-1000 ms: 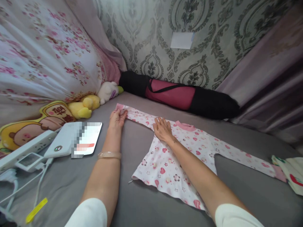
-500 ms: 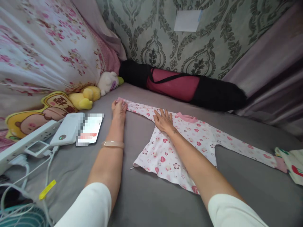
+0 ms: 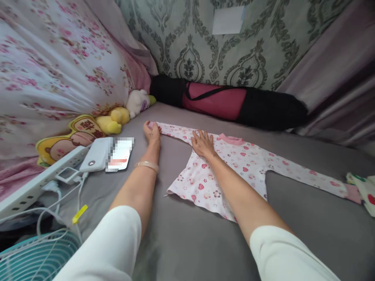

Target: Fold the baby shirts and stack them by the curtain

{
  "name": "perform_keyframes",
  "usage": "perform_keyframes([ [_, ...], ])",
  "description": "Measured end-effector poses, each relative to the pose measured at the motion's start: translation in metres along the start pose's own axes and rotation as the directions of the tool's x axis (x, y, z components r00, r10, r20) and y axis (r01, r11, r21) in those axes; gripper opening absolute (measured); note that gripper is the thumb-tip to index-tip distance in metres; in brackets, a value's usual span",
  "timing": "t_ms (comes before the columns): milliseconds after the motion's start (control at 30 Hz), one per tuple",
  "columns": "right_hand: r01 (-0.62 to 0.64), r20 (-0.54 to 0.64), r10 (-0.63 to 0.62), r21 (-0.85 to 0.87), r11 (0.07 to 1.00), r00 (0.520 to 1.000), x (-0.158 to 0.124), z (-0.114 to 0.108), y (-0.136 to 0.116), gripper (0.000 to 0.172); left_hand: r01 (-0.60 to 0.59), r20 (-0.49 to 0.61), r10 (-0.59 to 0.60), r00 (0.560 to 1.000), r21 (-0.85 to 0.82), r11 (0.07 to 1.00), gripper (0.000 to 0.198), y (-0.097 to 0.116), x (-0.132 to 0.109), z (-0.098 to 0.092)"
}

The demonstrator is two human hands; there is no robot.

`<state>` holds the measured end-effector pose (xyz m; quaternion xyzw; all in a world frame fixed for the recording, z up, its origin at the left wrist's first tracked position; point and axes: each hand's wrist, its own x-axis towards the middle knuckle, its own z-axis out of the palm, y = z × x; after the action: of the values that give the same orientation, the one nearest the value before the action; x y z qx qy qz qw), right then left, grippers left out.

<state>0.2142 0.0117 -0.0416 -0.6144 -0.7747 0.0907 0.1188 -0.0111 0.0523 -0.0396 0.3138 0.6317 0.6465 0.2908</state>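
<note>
A small long-sleeved shirt (image 3: 249, 168), white with pink hearts and flowers and a pink collar, lies spread flat on a grey sheet (image 3: 187, 246). At the end of its left-hand sleeve, my left hand (image 3: 152, 132) is closed on the pink cuff. The sleeve runs straight from there to the shoulder. My right hand (image 3: 202, 143) lies flat on the shirt near that shoulder, fingers spread. The other sleeve stretches to the right, its pink cuff touching or close by a cream cloth with red and green marks (image 3: 365, 191).
To the left are a phone (image 3: 120, 154), a white power bank (image 3: 98, 154), a power strip (image 3: 43, 181) with cables and a teal fan (image 3: 38, 257). Plush toys (image 3: 137, 103) line the curtain. A long black and red bag (image 3: 216, 99) lies along the wall.
The view has shifted slightly, showing more of the fan. My left hand still grips the cuff, its wrist turned a little; my right hand stays flat near the shoulder.
</note>
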Motion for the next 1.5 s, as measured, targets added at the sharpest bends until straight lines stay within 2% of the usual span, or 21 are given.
perform_keyframes([
  [67, -0.001, -0.067, 0.008, 0.104, 0.995, 0.998, 0.001, -0.002, 0.002, 0.056, 0.032, -0.001, -0.032, 0.999, -0.012, 0.999, 0.038, 0.006, -0.01, -0.002],
  [100, -0.001, -0.11, 0.02, 0.167, 0.986, 0.994, 0.001, -0.003, 0.004, 0.055, 0.05, 0.044, -0.05, 0.998, 0.007, 0.999, 0.034, 0.01, -0.017, -0.007],
  [167, 0.008, -0.201, 0.048, 0.267, 0.964, 0.978, 0.001, -0.007, 0.008, 0.052, 0.038, 0.246, -0.067, 0.967, 0.121, 0.992, 0.028, 0.018, -0.036, -0.021],
  [200, 0.023, -0.237, 0.048, 0.291, 0.956, 0.97, -0.001, -0.01, 0.01, 0.05, 0.008, 0.369, -0.08, 0.926, 0.194, 0.981, 0.027, 0.023, -0.048, -0.032],
  [233, 0.046, -0.258, 0.034, 0.296, 0.954, 0.965, -0.004, -0.012, 0.012, 0.048, -0.038, 0.493, -0.101, 0.864, 0.265, 0.964, 0.028, 0.028, -0.061, -0.044],
  [300, 0.091, -0.244, -0.024, 0.27, 0.958, 0.97, -0.015, -0.017, 0.015, 0.044, -0.144, 0.677, -0.163, 0.718, 0.373, 0.917, 0.034, 0.039, -0.088, -0.071],
  [333, 0.11, -0.21, -0.057, 0.251, 0.962, 0.976, -0.022, -0.019, 0.016, 0.042, -0.182, 0.725, -0.209, 0.656, 0.421, 0.889, 0.038, 0.044, -0.102, -0.084],
  [400, 0.13, -0.131, -0.104, 0.208, 0.97, 0.986, -0.039, -0.022, 0.016, 0.038, -0.248, 0.779, -0.279, 0.561, 0.48, 0.841, 0.046, 0.053, -0.128, -0.107],
  [467, 0.143, -0.082, -0.132, 0.157, 0.977, 0.988, -0.056, -0.024, 0.014, 0.035, -0.295, 0.811, -0.317, 0.491, 0.497, 0.816, 0.052, 0.057, -0.15, -0.124],
  [533, 0.161, -0.063, -0.155, 0.111, 0.981, 0.986, -0.069, -0.024, 0.009, 0.033, -0.341, 0.833, -0.312, 0.457, 0.488, 0.804, 0.054, 0.058, -0.167, -0.133],
  [600, 0.163, -0.048, -0.159, 0.074, 0.984, 0.986, -0.081, -0.023, 0.002, 0.032, -0.398, 0.851, -0.273, 0.448, 0.464, 0.791, 0.054, 0.056, -0.179, -0.136],
  [700, 0.151, -0.035, -0.15, 0.031, 0.988, 0.988, -0.095, -0.021, -0.007, 0.032, -0.48, 0.862, -0.198, 0.467, 0.435, 0.761, 0.047, 0.052, -0.19, -0.133],
  [800, 0.181, -0.053, -0.179, 0.021, 0.983, 0.982, -0.109, -0.018, -0.011, 0.035, -0.512, 0.828, -0.143, 0.543, 0.461, 0.725, 0.035, 0.05, -0.199, -0.129],
  [900, 0.218, -0.112, -0.215, 0.015, 0.976, 0.97, -0.119, -0.014, -0.011, 0.039, -0.441, 0.766, -0.125, 0.63, 0.486, 0.755, 0.029, 0.051, -0.208, -0.126],
  [1067, 0.227, -0.171, -0.225, -0.012, 0.974, 0.959, -0.123, -0.007, -0.008, 0.041, -0.224, 0.676, -0.187, 0.713, 0.472, 0.853, 0.027, 0.051, -0.218, -0.118],
  [1133, 0.228, -0.171, -0.227, -0.012, 0.973, 0.959, -0.122, -0.006, -0.008, 0.042, -0.211, 0.657, -0.185, 0.731, 0.475, 0.854, 0.027, 0.047, -0.22, -0.115],
  [1200, 0.229, -0.164, -0.227, -0.005, 0.973, 0.96, -0.122, -0.006, -0.007, 0.043, -0.286, 0.66, -0.127, 0.74, 0.48, 0.829, 0.027, 0.044, -0.221, -0.114],
  [1267, 0.224, -0.151, -0.221, 0.002, 0.975, 0.964, -0.122, -0.007, -0.008, 0.044, -0.428, 0.676, -0.02, 0.736, 0.489, 0.76, 0.025, 0.043, -0.222, -0.117],
  [1367, 0.208, -0.113, -0.206, 0.011, 0.978, 0.972, -0.123, -0.008, -0.008, 0.047, -0.626, 0.728, 0.106, 0.677, 0.495, 0.603, 0.029, 0.044, -0.224, -0.125],
  [1500, 0.188, -0.071, -0.187, 0.012, 0.982, 0.98, -0.123, -0.008, -0.009, 0.052, -0.771, 0.82, 0.088, 0.565, 0.486, 0.412, 0.038, 0.045, -0.225, -0.134],
])
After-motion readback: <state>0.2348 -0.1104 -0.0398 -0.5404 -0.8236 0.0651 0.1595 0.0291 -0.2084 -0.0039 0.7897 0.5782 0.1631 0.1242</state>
